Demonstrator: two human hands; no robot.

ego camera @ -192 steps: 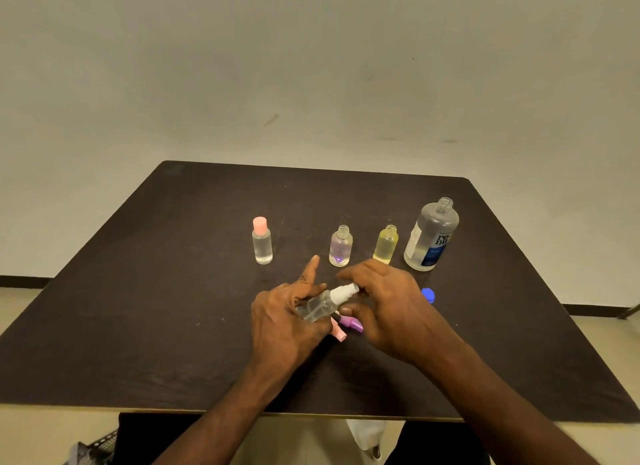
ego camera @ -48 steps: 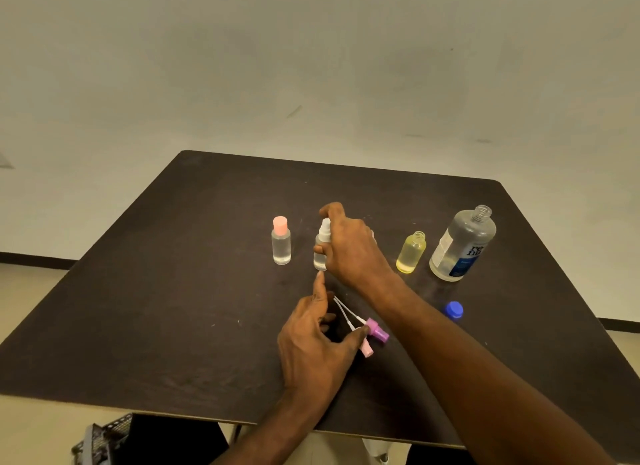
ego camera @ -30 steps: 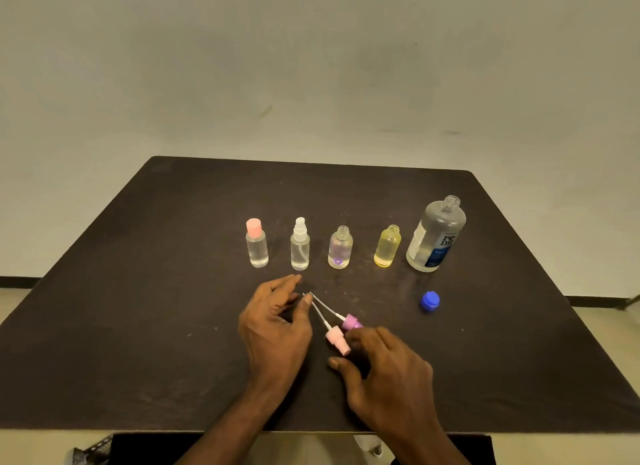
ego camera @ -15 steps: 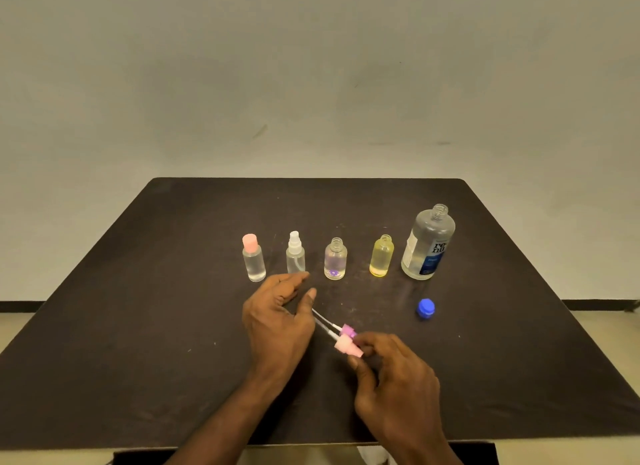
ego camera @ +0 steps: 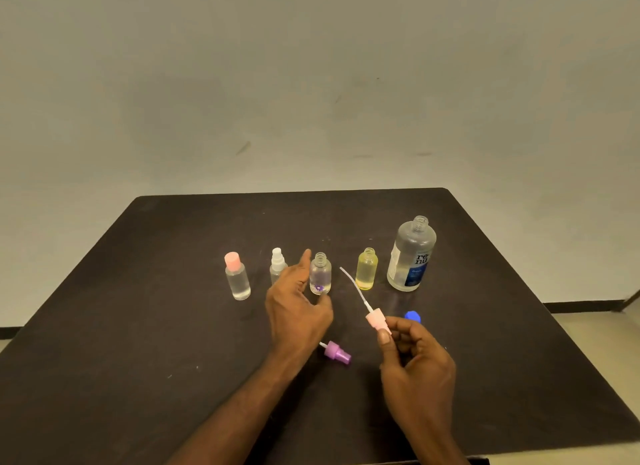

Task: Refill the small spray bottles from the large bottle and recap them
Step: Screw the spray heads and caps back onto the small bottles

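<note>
Right hand [ego camera: 417, 367]: pink spray cap [ego camera: 376, 320] is pinched by curled fingers, tube raised.
Left hand [ego camera: 298, 307]: fingers relaxed, spread, nothing held, beside open purple-flower bottle [ego camera: 320, 273].

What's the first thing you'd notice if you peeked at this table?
The right hand lifts a pink sprayer near the table's middle, its thin white tube pointing up at a row of little bottles. Beside it the left hand reaches, fingers open, to the uncapped flower bottle. At the row's right end stands the big bottle, uncapped, its blue cap lying in front.
</note>
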